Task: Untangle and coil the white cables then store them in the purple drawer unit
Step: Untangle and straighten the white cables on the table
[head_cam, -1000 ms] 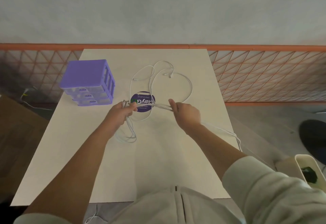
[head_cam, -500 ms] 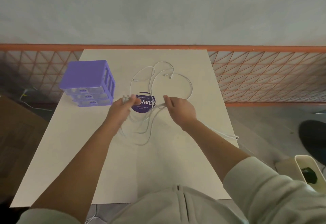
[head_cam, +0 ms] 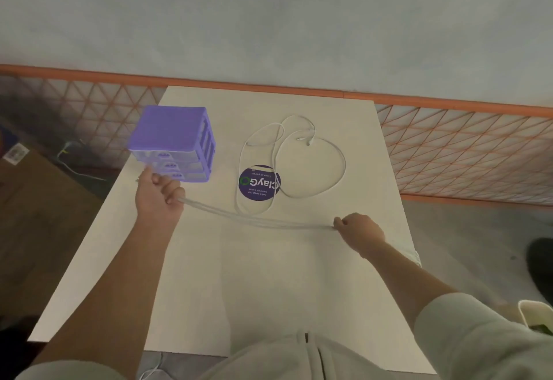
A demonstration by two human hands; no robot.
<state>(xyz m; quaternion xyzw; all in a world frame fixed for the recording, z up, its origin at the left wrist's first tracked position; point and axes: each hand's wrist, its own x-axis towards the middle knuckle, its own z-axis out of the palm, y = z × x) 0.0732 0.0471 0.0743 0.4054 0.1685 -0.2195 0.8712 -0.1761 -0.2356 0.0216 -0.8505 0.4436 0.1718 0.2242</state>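
A doubled white cable point(head_cam: 257, 220) is stretched taut above the cream table point(head_cam: 269, 290) between my two hands. My left hand point(head_cam: 157, 197) grips its left end just in front of the purple drawer unit point(head_cam: 173, 143). My right hand point(head_cam: 357, 230) pinches the right end near the table's right side. More white cable point(head_cam: 314, 167) lies in loose loops further back on the table, with connector ends near the far middle. The drawer unit stands at the back left with its three drawers closed.
A round purple ClayGo sticker point(head_cam: 259, 182) is on the table under one cable loop. An orange mesh barrier point(head_cam: 463, 152) runs behind and beside the table. A cream bin point(head_cam: 535, 317) stands on the floor at lower right.
My hands have pulled apart, the left toward the drawer unit and the right toward the table's right side, stretching the held cable straight. The hanging loops below my hands are gone.
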